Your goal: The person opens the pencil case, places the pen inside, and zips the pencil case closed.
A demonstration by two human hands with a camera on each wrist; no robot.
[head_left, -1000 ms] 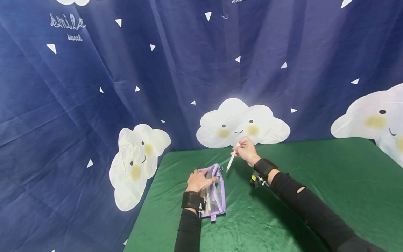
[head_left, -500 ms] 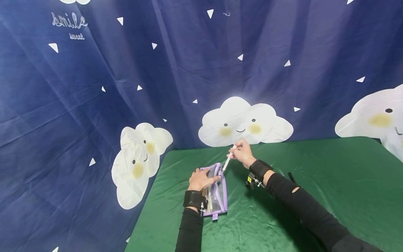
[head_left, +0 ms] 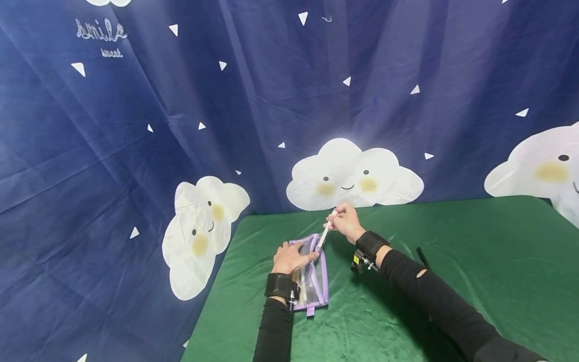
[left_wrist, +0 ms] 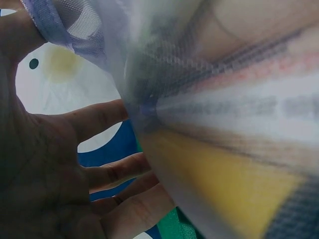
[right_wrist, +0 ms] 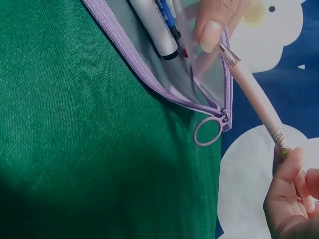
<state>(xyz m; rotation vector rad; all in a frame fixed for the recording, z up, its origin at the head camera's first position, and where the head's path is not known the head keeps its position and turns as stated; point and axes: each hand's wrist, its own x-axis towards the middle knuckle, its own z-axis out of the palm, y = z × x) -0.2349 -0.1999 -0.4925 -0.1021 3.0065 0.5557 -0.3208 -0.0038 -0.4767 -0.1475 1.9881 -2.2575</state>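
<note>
A clear pencil case (head_left: 325, 284) with purple trim lies on the green cloth, its zip open at the far end. My left hand (head_left: 288, 259) holds it, the thumb at the open edge; in the left wrist view the fingers (left_wrist: 107, 117) spread against the see-through side. My right hand (head_left: 346, 222) pinches a pale pink pen (right_wrist: 256, 94) near its back end. The pen slants down, its metal tip beside the left thumb (right_wrist: 212, 35) at the opening. Inside the case are a white marker (right_wrist: 154, 27) and a blue pen (right_wrist: 168, 17).
The green cloth (head_left: 475, 261) covers the table, and a dark blue curtain (head_left: 380, 110) with printed clouds hangs behind it. A purple zip ring (right_wrist: 207, 131) dangles at the case's corner. A thin black object (head_left: 422, 257) shows behind the right forearm.
My right hand has moved left and brought the pen from beside the case to its opening. The left hand has stayed on the case. The head view has shifted slightly.
</note>
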